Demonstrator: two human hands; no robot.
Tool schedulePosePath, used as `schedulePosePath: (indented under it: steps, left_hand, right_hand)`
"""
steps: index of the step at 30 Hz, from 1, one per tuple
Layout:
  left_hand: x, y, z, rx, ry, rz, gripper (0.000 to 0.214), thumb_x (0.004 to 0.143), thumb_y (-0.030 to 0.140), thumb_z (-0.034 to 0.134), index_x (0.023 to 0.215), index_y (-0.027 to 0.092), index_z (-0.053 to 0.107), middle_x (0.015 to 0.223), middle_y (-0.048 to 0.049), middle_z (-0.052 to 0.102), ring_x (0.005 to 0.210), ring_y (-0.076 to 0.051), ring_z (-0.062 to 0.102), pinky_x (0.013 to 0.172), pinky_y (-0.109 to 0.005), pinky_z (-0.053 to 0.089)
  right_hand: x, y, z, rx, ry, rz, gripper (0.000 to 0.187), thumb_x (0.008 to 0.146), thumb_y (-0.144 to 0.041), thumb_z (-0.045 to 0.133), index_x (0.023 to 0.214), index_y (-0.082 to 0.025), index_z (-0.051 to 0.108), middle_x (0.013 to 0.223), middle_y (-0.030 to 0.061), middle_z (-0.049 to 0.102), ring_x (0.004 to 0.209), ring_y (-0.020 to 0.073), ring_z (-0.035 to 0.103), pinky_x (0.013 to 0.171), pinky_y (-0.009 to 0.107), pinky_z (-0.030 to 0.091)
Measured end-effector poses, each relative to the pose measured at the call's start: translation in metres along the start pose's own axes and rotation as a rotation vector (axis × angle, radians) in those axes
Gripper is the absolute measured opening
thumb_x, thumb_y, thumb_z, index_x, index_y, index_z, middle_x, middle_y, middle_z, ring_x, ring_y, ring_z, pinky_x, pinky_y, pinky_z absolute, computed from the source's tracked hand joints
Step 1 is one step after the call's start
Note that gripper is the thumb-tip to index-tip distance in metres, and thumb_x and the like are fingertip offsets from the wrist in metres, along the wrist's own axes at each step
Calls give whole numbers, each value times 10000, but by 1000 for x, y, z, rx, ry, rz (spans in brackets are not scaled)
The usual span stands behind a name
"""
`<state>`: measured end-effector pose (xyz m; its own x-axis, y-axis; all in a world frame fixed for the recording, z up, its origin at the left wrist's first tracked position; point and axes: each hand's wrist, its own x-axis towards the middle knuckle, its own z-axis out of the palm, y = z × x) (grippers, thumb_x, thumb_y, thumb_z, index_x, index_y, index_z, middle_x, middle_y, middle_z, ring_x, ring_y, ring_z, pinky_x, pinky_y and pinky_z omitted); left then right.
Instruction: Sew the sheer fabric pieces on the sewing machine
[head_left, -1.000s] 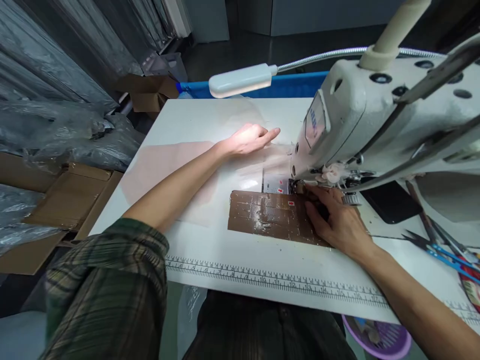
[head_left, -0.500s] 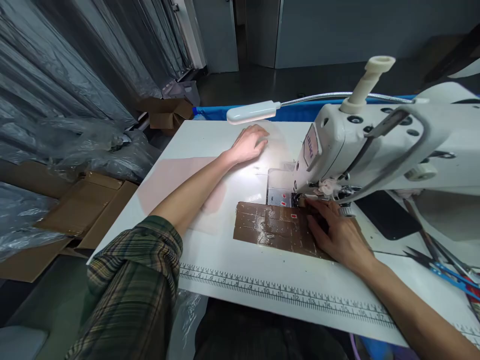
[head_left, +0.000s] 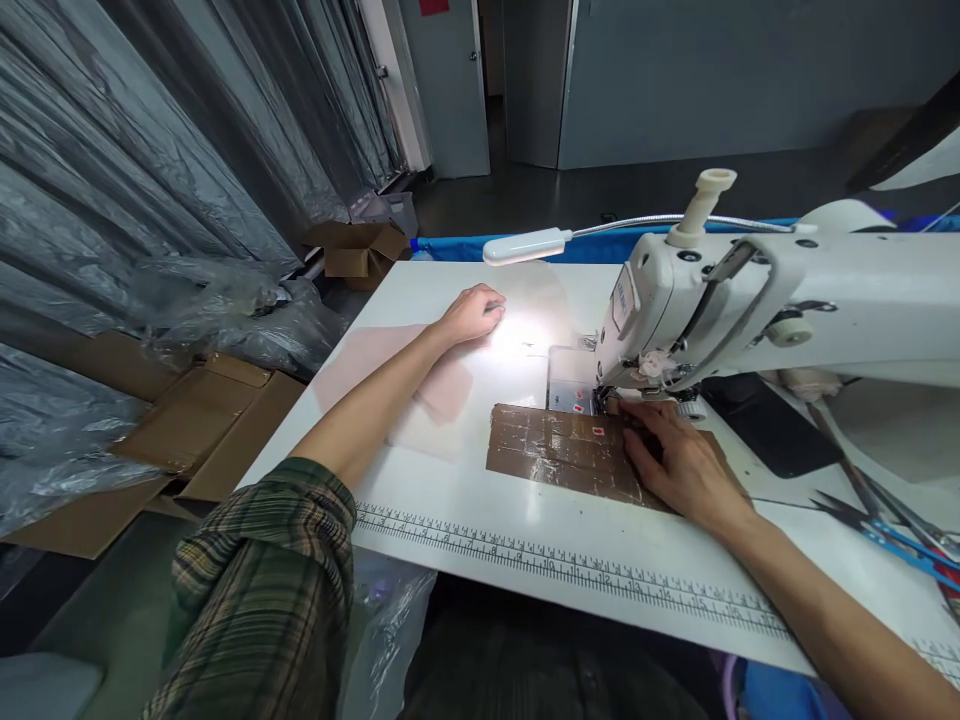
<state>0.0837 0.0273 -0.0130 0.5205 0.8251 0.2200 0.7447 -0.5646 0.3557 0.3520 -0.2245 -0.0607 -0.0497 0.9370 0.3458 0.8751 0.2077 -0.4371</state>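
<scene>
My left hand (head_left: pixel 474 313) rests at the far part of the white table, its fingers curled and pinched on a sheer, pale fabric (head_left: pixel 541 285) that is hard to see under the lamp's glare. Close to the needle of a white sewing machine (head_left: pixel 651 300), my right hand (head_left: pixel 679 462) lies with thumb and forefinger apart. Its fingertips touch down beside the presser foot (head_left: pixel 601 400), partly hidden there. Under this hand is a brown, tape-covered plate (head_left: pixel 555 445). Sheer pink fabric (head_left: pixel 367 350) spreads beneath my left forearm.
A lit lamp (head_left: pixel 525 246) on a bendable neck hangs above the table. Right of the machine's needle lie a black phone-like slab (head_left: pixel 772 425) and blue-handled scissors (head_left: pixel 892 535). A printed ruler (head_left: pixel 547 565) runs along the front edge. Cardboard boxes (head_left: pixel 202 415) stand at left.
My left hand has drawn back a little to the left, and its outstretched fingers have curled in. My right hand stays by the presser foot. The view has tilted up slightly.
</scene>
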Motion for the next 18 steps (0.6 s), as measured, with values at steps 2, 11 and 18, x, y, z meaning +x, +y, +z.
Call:
schedulePosePath:
  steps: [2,11,18]
  left_hand:
    - [-1,-6,0,-26,36,-88,324,871,228,500,1068,161,748,1164,-109,727,1044,-255,677,1001,-355,504]
    - [12,13,21,-288,98,-285,38,756,209,697,767,177,715,857,-59,724,923,-224,680,915,-307,523]
    - [24,25,24,-632,26,-382,348,826,110,595,1169,169,600,855,-51,733,586,-99,628,643,-245,552]
  right_hand:
    - [0,-2,-2,-9,-20,18,448,967,-369,426,1306,-163,635,1226,153,707,1051,325,683,854,484,587]
    - [0,-1,-1,-21,-33,31,466,970,-378,415,1310,-151,639,1162,146,730,937,303,701,775,441,587]
    - [2,0,0,-23,-6,-14,437,979,-355,416,1285,-154,654,1224,147,710,1073,304,690,874,451,590]
